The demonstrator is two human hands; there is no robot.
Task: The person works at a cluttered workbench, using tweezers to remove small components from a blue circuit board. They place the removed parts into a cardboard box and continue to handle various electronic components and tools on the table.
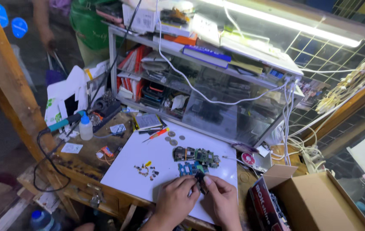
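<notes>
Black, a small component (200,177) sits pinched between the fingertips of left hand (176,200) and right hand (221,200) over the white mat's (126,171) near edge; beyond lie green circuit boards (196,155), then coins (173,138).

cluttered wooden bench (77,164), white mat (148,156), circuit boards (196,157), coins (173,137), small bottle (85,127)

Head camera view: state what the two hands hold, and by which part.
Both the left hand and right hand pinch one small dark electronic part between fingertips, one at each side. Which exact part they grip is too small to tell.
</notes>
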